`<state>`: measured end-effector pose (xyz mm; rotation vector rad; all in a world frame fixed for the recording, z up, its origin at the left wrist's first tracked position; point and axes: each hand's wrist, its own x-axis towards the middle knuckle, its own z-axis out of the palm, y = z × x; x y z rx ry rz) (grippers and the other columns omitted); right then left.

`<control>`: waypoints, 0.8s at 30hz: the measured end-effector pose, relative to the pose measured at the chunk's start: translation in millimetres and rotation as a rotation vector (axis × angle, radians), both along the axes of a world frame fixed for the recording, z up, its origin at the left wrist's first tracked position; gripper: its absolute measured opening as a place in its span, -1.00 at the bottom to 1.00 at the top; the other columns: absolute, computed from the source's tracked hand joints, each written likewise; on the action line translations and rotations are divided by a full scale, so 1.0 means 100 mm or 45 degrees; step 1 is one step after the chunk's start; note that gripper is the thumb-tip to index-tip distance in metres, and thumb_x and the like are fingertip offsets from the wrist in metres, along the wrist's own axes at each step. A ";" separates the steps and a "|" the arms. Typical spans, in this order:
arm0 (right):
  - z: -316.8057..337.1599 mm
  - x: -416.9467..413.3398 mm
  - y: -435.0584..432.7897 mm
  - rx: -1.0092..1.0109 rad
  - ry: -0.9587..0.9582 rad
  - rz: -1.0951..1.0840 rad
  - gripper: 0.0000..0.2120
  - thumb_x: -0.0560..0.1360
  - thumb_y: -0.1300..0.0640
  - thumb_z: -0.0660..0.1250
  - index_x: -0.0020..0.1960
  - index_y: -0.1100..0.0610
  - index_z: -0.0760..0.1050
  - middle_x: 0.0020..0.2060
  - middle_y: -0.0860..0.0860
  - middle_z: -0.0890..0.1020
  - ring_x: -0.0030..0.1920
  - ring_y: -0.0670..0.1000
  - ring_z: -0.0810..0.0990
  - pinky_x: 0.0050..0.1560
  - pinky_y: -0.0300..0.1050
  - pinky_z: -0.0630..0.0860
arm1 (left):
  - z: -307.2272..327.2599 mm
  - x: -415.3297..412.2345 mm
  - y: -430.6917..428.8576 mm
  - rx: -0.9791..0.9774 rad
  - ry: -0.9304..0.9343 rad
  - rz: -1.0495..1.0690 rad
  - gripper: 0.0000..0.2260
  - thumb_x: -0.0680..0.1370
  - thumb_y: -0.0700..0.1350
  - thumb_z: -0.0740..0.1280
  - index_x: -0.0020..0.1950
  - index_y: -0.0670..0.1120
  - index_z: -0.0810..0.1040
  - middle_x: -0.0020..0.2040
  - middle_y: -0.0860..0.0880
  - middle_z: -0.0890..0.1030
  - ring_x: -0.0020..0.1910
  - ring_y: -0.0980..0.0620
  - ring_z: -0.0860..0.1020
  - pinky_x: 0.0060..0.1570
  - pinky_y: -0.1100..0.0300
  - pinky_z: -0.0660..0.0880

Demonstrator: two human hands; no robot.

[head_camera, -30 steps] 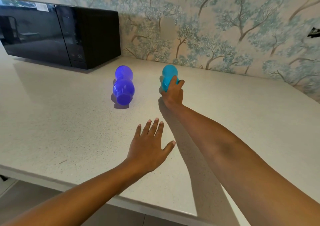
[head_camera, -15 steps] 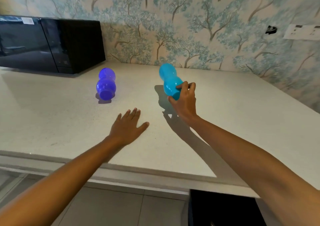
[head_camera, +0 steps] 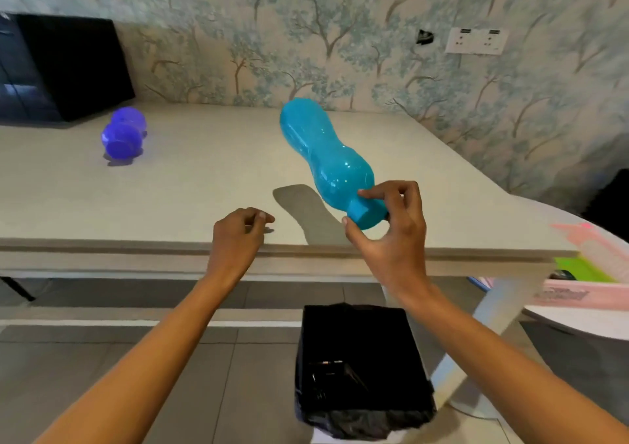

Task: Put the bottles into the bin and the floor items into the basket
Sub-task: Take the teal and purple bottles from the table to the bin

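**Inspection: one bottle in hand, one on the surface, bin on the floor**

Nearest to us, one bin (head_camera: 357, 328) with a black liner stands on the tiled floor (head_camera: 211, 368), just in front of the surface's front edge. Something small and dark lies inside it; we cannot tell what it is.

Above the bin we record two hands. The left hand (head_camera: 238, 236) hovers at the surface's front edge with its fingers loosely curled, and it holds nothing. The right hand (head_camera: 391, 239) pinches the cap end of the turquoise bottle (head_camera: 326, 161) between thumb and fingertips. That bottle is clear of the surface (head_camera: 204, 191), tilted, with its base pointing up and away towards the wall. Its shadow falls on the surface beneath.

To the right, lower than the surface, a pink container (head_camera: 578, 293) holds a green item (head_camera: 575, 270). The rest of its contents is not legible.

Further back on the left, the violet bottle (head_camera: 123, 135) lies on its side on the pale speckled surface, well apart from the first. Behind it stands a black microwave (head_camera: 64, 69) against the wall. The wall carries tree-patterned wallpaper and one white socket plate (head_camera: 476, 41).

Count: two bottles, neither in the bin; one bin; one pink container.
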<state>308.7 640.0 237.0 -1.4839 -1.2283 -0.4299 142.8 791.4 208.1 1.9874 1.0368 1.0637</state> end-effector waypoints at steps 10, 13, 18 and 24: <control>-0.43 0.31 -1.57 0.218 0.404 0.138 -0.67 0.36 0.23 0.41 0.09 0.24 0.44 0.04 0.21 0.50 0.06 -0.03 0.52 0.05 -0.31 0.47 | -0.17 0.32 -1.28 -0.750 -0.962 -0.147 -0.70 0.64 0.03 0.14 0.33 -0.03 0.29 0.21 -0.13 0.48 0.10 -0.10 0.61 0.01 0.06 0.62; -0.64 0.34 -1.81 0.231 0.550 0.162 -0.63 0.37 0.22 0.31 0.14 0.31 0.38 0.08 0.21 0.47 0.10 -0.01 0.50 0.08 -0.29 0.48 | -0.32 0.34 -1.40 -0.916 -0.915 -0.239 -0.68 0.65 0.03 0.10 0.34 -0.06 0.37 0.20 -0.11 0.54 0.15 -0.11 0.59 0.12 -0.07 0.56; -1.04 0.32 -1.93 0.146 0.681 0.117 -0.62 0.38 0.21 0.29 0.15 0.34 0.37 0.10 0.19 0.48 0.11 0.01 0.52 0.11 -0.27 0.51 | -0.68 0.31 -1.50 -0.942 -0.691 -0.269 -0.71 0.65 -0.08 0.13 0.32 -0.15 0.43 0.18 -0.12 0.60 0.12 -0.05 0.62 0.12 0.02 0.57; -1.93 0.39 -1.69 -0.080 1.169 -0.103 -0.69 0.43 0.38 0.30 0.17 0.28 0.47 0.11 0.15 0.55 0.09 0.00 0.57 0.00 -0.24 0.58 | -1.56 0.17 -1.38 -1.048 -0.200 -0.040 -0.81 0.61 -0.13 0.21 0.16 -0.06 0.56 0.03 -0.08 0.66 0.07 -0.03 0.62 0.22 -0.06 0.50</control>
